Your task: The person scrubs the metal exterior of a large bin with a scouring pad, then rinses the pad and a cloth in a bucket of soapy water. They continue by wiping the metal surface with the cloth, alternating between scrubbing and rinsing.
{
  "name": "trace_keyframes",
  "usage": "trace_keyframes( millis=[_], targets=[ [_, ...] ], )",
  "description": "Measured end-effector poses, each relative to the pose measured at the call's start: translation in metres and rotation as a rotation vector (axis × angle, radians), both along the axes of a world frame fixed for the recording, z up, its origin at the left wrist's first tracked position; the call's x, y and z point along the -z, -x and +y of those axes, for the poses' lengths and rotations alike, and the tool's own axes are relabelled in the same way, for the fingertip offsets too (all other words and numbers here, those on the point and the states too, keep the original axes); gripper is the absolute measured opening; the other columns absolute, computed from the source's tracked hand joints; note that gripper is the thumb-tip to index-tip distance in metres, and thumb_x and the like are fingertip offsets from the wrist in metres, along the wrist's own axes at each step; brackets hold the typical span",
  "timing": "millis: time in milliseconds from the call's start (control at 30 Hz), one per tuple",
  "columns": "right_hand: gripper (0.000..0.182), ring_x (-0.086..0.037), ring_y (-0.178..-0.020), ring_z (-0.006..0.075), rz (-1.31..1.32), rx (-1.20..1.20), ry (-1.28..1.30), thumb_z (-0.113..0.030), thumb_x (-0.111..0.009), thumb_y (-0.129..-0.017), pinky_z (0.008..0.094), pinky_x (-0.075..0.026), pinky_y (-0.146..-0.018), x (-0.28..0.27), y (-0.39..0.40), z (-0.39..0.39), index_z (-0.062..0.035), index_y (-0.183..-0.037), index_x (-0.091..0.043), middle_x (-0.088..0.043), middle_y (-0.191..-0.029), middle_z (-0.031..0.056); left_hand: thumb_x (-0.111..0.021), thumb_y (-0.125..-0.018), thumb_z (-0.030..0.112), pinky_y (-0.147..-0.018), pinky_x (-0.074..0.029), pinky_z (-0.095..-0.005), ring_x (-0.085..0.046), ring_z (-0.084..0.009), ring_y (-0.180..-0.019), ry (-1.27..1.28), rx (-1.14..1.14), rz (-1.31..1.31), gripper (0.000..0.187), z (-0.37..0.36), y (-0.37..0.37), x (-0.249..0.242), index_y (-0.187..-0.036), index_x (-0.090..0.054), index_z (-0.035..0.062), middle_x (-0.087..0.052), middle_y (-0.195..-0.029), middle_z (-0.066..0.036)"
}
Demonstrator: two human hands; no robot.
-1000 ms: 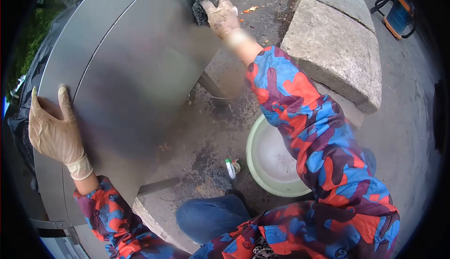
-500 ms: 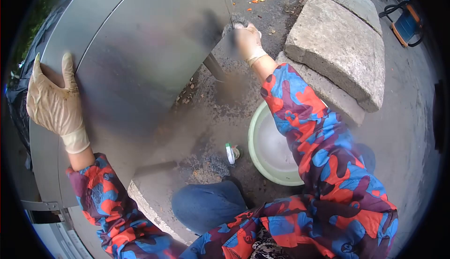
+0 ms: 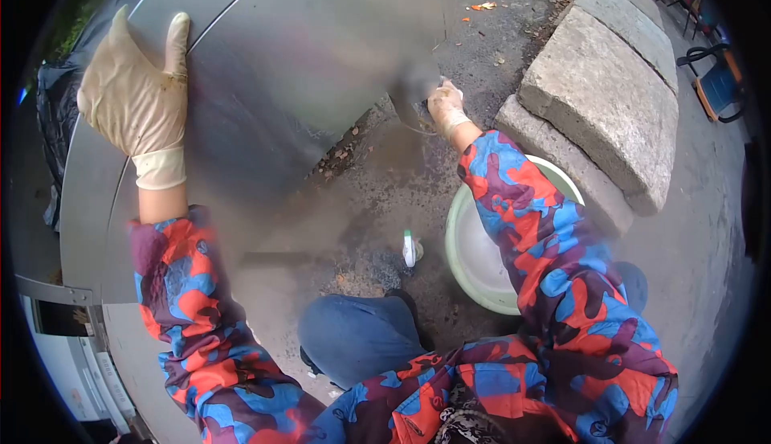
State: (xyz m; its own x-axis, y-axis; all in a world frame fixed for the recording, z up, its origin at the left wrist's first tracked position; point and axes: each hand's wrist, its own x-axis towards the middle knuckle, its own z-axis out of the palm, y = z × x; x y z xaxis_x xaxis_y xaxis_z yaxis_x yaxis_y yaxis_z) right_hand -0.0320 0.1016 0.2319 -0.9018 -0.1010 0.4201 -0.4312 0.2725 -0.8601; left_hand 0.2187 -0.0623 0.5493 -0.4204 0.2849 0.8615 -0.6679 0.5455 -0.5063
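My left hand point(image 3: 135, 94), in a pale, stained glove, rests against the edge of a large grey metal panel point(image 3: 321, 18). Its thumb and one finger are spread wide apart; the other fingers are hidden. My right hand point(image 3: 448, 108), also gloved, has its fingers closed round a grey, fuzzy scrubbing pad point(image 3: 419, 81), which looks like steel wool and is blurred. The pad is at the panel's right edge. Dark, wet-looking smears cover part of the panel. Below my right forearm stands a pale green basin point(image 3: 459, 263) with whitish liquid, partly covered by my sleeve.
A spray bottle point(image 3: 411, 249) stands on the wet ground left of the basin. Thick stone slabs point(image 3: 602, 94) are stacked to the right. Farther right is a blue and orange machine point(image 3: 719, 90). My bent knee point(image 3: 357, 339) is in front of me. Black plastic sheeting point(image 3: 60, 106) hangs at left.
The view has shifted, so the panel, basin and slabs appear farther right. My right hand has moved down along the panel's edge with the pad. My left hand remains on the panel.
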Motion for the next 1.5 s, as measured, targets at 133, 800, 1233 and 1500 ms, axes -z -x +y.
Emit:
trace_keyframes(
  millis=[133, 800, 1233, 1500],
  targets=[
    [0.044, -0.057, -0.11, 0.0294, -0.237, 0.007, 0.126, -0.024, -0.059, -0.087, 0.0335, -0.043, -0.094, -0.07, -0.045, 0.024, -0.0042, -0.126, -0.052, -0.059, -0.117, 0.0187, -0.058, -0.08, 0.059, -0.079, -0.04, -0.038, -0.059, -0.0245, -0.089, -0.092, 0.03, 0.018, 0.062, 0.002, 0.001, 0.005, -0.118, -0.057, 0.0104, -0.063, -0.096, -0.007],
    [0.066, -0.047, -0.116, 0.0344, 0.529, -0.201, 0.241, 0.001, -0.055, -0.067, 0.0389, -0.038, -0.101, -0.16, -0.102, 0.003, -0.0066, -0.132, -0.045, -0.051, -0.124, 0.0162, -0.056, -0.084, 0.055, -0.089, -0.036, -0.039, -0.053, -0.0234, -0.101, -0.139, 0.019, 0.052, 0.061, 0.005, 0.0, 0.008, -0.127, -0.05, 0.0123, -0.058, -0.108, -0.006],
    [0.056, -0.046, -0.118, 0.0343, 0.591, 0.079, 0.039, -0.004, -0.055, -0.071, 0.0385, -0.036, -0.104, -0.205, 0.03, 0.001, -0.0074, -0.127, -0.05, -0.052, -0.127, 0.0156, -0.053, -0.089, 0.034, -0.092, -0.034, -0.0406, -0.05, -0.0249, -0.104, -0.167, 0.07, 0.04, 0.046, 0.005, 0.0, 0.007, -0.128, -0.049, 0.0103, -0.056, -0.112, -0.008],
    [0.044, -0.045, -0.123, 0.0248, 1.26, -0.423, -0.183, -0.013, -0.05, -0.08, 0.0394, -0.039, -0.099, -0.236, -0.134, -0.042, -0.0133, -0.124, -0.053, -0.05, -0.13, 0.0075, -0.055, -0.088, 0.032, -0.093, -0.034, -0.0406, -0.05, -0.0247, -0.106, -0.197, 0.062, 0.032, 0.045, 0.0, 0.0, 0.008, -0.127, -0.05, 0.0102, -0.056, -0.112, -0.008]
  ],
)
